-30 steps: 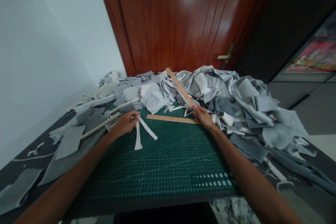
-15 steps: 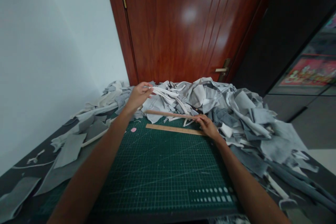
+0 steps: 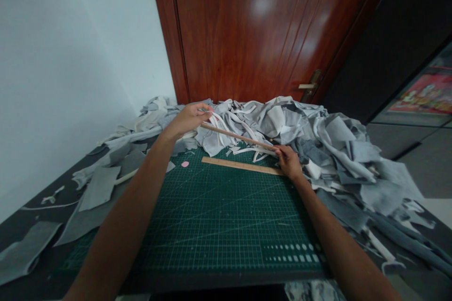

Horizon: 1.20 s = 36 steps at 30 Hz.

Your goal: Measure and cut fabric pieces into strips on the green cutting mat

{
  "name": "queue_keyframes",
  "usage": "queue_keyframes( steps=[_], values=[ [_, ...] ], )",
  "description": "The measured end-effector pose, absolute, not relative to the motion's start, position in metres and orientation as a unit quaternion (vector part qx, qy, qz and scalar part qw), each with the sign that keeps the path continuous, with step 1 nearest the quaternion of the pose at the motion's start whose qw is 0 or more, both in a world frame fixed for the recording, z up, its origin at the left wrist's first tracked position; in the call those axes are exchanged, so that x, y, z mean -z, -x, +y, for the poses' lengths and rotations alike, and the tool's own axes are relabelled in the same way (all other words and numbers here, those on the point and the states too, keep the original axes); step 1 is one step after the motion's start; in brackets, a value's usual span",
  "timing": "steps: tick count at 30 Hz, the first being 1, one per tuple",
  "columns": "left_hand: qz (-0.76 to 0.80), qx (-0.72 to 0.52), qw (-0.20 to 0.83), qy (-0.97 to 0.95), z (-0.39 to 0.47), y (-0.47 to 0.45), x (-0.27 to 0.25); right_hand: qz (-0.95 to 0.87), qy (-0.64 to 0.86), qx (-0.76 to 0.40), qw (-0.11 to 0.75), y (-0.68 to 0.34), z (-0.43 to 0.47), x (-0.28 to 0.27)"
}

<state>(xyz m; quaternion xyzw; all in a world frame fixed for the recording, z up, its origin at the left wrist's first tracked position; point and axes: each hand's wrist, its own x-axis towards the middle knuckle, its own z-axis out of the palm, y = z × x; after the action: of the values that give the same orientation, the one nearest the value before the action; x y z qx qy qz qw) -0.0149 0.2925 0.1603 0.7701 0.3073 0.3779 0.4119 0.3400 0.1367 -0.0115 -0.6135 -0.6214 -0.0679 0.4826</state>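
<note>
My right hand is closed on the near right end of a thin wooden ruler, raised edge-on above the mat. The ruler's far end reaches up to just below my left hand. White fabric strips hang from the pinched fingers of that left hand, over the scrap pile. A second wooden ruler lies flat on the green cutting mat, a little left of my right wrist. Whether my left fingertips also touch the raised ruler is hard to tell.
Grey and white fabric scraps heap along the back and right of the table. More fabric pieces lie at the left. A small pink disc sits on the mat. Behind stand a wooden door and a white wall.
The raised ruler has lifted off further and tilted, its left end now higher near my left hand. The left hand still has the white strips. The whole view has shifted slightly.
</note>
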Motion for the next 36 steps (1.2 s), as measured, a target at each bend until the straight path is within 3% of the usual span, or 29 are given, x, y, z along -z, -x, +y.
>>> queue_keyframes(
  steps=[6, 21, 36],
  values=[
    [0.243, -0.371, 0.38, -0.812, 0.289, 0.014, -0.162, -0.599, 0.638, 0.125, 0.467, -0.338, 0.134, 0.01],
    [0.192, -0.451, -0.014, -0.871, 0.271, -0.007, -0.161, -0.558, 0.652, 0.088, 0.506, -0.323, 0.129, 0.009],
    [0.21, -0.443, -0.055, -0.87, 0.272, -0.006, -0.155, -0.547, 0.668, 0.084, 0.497, -0.323, 0.13, 0.01]
  ],
)
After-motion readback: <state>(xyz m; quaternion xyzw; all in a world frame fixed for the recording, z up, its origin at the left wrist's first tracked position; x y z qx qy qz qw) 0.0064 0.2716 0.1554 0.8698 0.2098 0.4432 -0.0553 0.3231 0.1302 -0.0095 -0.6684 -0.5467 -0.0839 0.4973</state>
